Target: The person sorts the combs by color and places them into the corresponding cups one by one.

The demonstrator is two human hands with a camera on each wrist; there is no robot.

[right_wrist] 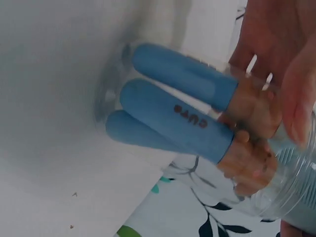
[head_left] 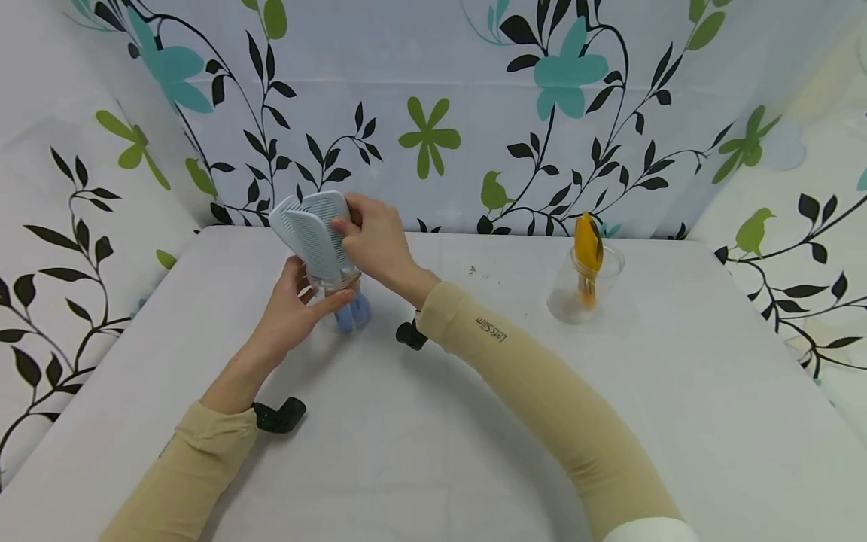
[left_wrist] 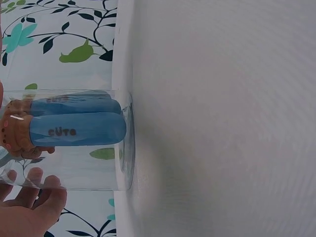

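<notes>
Three combs (head_left: 314,241) with pale blue toothed heads stand in a clear jar (left_wrist: 84,177), heads up and sticking out past its rim. Their blue handles (right_wrist: 173,116), one lettered, and brown animal-shaped collars show through the jar's wall. My left hand (head_left: 287,309) grips the jar near its rim, thumb on the near side and fingers around the other. With my right hand (head_left: 379,241) I pinch the head of the rightmost comb between thumb and fingers. Part of that comb's head is covered by the fingers.
Further right on the white table (head_left: 420,444) stands another clear jar (head_left: 565,297) holding yellow utensils (head_left: 588,248), their kind unclear. Small dark crumbs (head_left: 473,269) lie between the two jars. A patterned curtain (head_left: 460,68) closes off the back and sides.
</notes>
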